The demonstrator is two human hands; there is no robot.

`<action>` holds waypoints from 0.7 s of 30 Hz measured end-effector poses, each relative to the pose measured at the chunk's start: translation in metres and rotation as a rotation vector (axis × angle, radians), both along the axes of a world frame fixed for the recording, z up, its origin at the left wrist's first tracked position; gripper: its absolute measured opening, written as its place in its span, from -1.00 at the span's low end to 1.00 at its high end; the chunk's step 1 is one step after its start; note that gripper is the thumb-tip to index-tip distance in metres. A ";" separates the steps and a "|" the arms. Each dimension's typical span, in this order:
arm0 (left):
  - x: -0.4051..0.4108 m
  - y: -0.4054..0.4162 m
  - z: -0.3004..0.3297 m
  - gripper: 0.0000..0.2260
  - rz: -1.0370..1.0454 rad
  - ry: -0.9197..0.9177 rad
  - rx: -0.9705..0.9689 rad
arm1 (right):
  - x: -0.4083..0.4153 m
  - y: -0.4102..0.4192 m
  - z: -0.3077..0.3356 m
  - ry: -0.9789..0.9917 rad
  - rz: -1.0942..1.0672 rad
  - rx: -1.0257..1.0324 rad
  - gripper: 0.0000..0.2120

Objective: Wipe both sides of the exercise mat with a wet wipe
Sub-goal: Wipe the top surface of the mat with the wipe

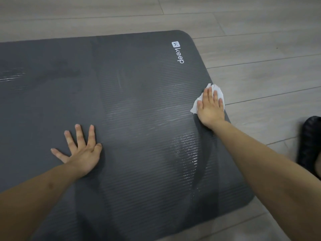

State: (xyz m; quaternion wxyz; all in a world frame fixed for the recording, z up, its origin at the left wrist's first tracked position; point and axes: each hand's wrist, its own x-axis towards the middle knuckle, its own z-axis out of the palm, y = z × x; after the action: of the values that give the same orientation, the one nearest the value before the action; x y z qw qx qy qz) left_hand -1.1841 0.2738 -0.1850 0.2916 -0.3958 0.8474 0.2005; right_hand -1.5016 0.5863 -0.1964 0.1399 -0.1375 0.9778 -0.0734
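two bare forearms come in from the bottom edge. left hand [80,150] lies flat on the exercise mat [139,101], palm down, fingers [79,134] straight and spread wide, holding nothing. right hand [211,108] is flat too, fingers straight and close together, pressing one white wet wipe [216,90] onto the mat's right short edge; wipe is crumpled, sticks out past the fingertips and the thumb side. one dark grey ribbed mat, flat on the wooden floor [260,49], long axis running left-right, left end out of frame, rounded corners at right. white "keep" logo [178,52] near far right corner. wet shiny streaks between the hands. one dark blurry object [308,145] on floor at right edge, cannot tell what.
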 end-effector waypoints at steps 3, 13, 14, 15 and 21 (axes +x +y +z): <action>0.000 0.000 0.004 -0.43 0.002 0.003 0.013 | 0.048 0.034 0.004 0.001 0.028 -0.008 -0.38; 0.005 -0.003 0.004 -0.42 -0.056 0.044 0.016 | 0.142 -0.020 0.005 -0.009 0.116 0.053 -0.38; 0.007 -0.004 0.003 -0.42 -0.061 0.050 0.026 | 0.161 -0.044 0.006 -0.015 0.194 0.035 -0.38; 0.009 -0.005 0.002 -0.41 -0.067 0.060 0.029 | 0.182 -0.066 0.006 -0.024 0.273 0.012 -0.38; 0.021 -0.004 -0.006 -0.40 -0.138 0.169 -0.025 | 0.215 -0.080 -0.005 0.005 0.606 0.002 -0.39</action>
State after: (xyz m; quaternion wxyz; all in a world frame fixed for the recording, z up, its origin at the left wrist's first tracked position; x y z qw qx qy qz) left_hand -1.1634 0.2699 -0.1914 0.2271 -0.3217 0.8967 0.2023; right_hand -1.2867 0.5065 -0.2010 0.1532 -0.4229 0.8927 -0.0273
